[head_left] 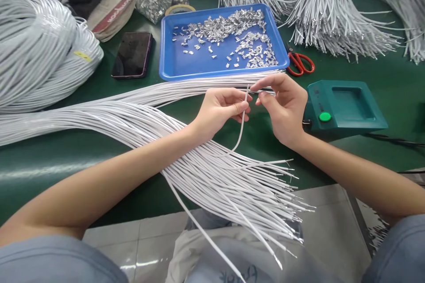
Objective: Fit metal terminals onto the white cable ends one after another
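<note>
One white cable [243,124] is pinched between the thumb and fingers of my left hand [221,110], its stripped end pointing up. My right hand [284,106] is beside that end, index finger and thumb curved close to it; whether anything small is between them is too small to tell. Under my left forearm a fanned bundle of white cables [199,172] spreads over the table edge, with bare wire tips at its right end. A second cable bundle [142,94] runs behind my hands, below a blue tray [166,48] holding many small metal terminals [226,26].
Right of the tray lie red-handled scissors [301,63] and a green device [348,106] with a bright green button. A phone [132,55], a large cable coil [43,48] and bags of metal parts [154,2] are at the left and back. More cable bundles [332,13] lie at back right.
</note>
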Motion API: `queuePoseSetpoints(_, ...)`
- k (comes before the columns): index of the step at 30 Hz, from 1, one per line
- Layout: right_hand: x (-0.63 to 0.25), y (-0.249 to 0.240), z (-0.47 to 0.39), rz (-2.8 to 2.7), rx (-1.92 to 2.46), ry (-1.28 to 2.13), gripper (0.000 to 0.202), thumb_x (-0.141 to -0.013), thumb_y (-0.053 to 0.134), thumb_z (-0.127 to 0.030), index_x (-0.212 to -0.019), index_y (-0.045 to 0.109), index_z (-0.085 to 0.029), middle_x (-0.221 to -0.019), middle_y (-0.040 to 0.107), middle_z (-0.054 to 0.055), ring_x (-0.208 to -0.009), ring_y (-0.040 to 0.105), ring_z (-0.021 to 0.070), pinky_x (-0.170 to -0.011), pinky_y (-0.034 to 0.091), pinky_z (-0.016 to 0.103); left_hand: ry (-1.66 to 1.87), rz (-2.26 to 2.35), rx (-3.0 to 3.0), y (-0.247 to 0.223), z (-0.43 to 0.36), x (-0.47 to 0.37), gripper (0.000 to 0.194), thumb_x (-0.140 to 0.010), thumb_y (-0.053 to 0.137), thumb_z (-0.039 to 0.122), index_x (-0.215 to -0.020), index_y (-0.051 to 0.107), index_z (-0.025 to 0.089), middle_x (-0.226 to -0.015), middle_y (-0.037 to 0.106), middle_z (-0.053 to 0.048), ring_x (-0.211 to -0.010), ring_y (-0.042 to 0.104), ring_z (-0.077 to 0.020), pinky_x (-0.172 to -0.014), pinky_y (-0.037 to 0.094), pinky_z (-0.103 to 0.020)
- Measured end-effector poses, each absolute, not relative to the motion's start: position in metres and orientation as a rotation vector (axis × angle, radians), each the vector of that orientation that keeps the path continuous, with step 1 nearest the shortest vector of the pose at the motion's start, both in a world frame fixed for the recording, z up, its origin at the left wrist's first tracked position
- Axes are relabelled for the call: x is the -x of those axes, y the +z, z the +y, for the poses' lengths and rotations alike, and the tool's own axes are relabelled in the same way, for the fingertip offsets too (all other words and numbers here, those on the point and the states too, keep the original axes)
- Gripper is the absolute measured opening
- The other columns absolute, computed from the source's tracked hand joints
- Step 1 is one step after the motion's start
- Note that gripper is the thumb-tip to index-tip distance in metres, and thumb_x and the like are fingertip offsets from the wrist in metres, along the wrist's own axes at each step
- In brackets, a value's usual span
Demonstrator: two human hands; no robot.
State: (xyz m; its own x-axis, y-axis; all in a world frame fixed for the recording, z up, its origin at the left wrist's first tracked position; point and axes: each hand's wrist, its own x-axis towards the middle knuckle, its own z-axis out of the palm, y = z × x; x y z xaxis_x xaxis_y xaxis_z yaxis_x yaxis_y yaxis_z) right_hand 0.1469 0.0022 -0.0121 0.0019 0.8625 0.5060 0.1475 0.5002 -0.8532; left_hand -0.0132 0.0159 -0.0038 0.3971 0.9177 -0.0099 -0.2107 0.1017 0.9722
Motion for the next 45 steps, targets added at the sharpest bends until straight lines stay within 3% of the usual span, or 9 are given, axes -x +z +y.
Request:
queuePoseSetpoints(7, -0.148, -0.012, 0.006, -1.515, 0.924, 0.739, 0.010, -0.088, 0.061, -0.029, -0.097, 0.059, -0.025, -0.094, 0.068, 0.001, -0.091, 0.066, 0.0161, -0.067, 0.061, 0.030, 0.973, 0.737, -1.223, -0.004, 0.017, 0.012, 0.028, -0.064, 0.086, 0.033, -0.076, 0.073, 0.012, -0.062, 0.067, -0.001, -0.053, 0.065, -0.0109, -0.051, 0.053, -0.019)
queuePoseSetpoints(16, -0.148, -0.012, 0.007, -1.545, 0.935, 0.714, 0.020, -0.082, 0.061, -0.015, -0.099, 0.056, -0.026, -0.081, 0.061, -0.002, -0.073, 0.063, 0.0120, -0.057, 0.053, 0.027, 0.958, 0.736, -1.228, -0.003, 0.016, 0.011, 0.032, -0.060, 0.089, 0.034, -0.073, 0.071, 0.011, -0.062, 0.067, -0.001, -0.053, 0.064, -0.0109, -0.051, 0.053, -0.020)
queuePoseSetpoints(26, -0.149, -0.010, 0.005, -1.704, 0.911, 0.398, 0.023, -0.077, 0.056, -0.007, -0.090, 0.056, -0.025, -0.076, 0.057, 0.000, -0.072, 0.057, 0.0138, -0.055, 0.048, 0.028, 0.893, 0.740, -1.065, -0.001, 0.018, 0.014, 0.024, -0.067, 0.083, 0.030, -0.077, 0.070, 0.011, -0.064, 0.067, -0.001, -0.054, 0.063, -0.0094, -0.054, 0.053, -0.020)
queuePoseSetpoints(33, -0.150, -0.010, 0.006, -1.605, 0.988, 0.627, 0.018, -0.089, 0.052, -0.022, -0.106, 0.057, -0.027, -0.091, 0.066, 0.001, -0.088, 0.065, 0.0159, -0.059, 0.053, 0.027, 0.919, 0.729, -1.092, -0.001, 0.017, 0.014, 0.027, -0.066, 0.085, 0.033, -0.077, 0.071, 0.012, -0.065, 0.067, 0.000, -0.054, 0.063, -0.0092, -0.054, 0.053, -0.019)
queuePoseSetpoints(45, -0.146, 0.000, 0.002, -1.492, 1.001, 0.847, 0.015, -0.080, 0.062, -0.019, -0.092, 0.055, -0.024, -0.076, 0.059, -0.002, -0.070, 0.058, 0.0113, -0.055, 0.047, 0.027, 0.846, 0.669, -1.120, 0.000, 0.017, 0.014, 0.030, -0.067, 0.085, 0.037, -0.077, 0.072, 0.011, -0.067, 0.068, -0.002, -0.057, 0.065, -0.0108, -0.051, 0.051, -0.018)
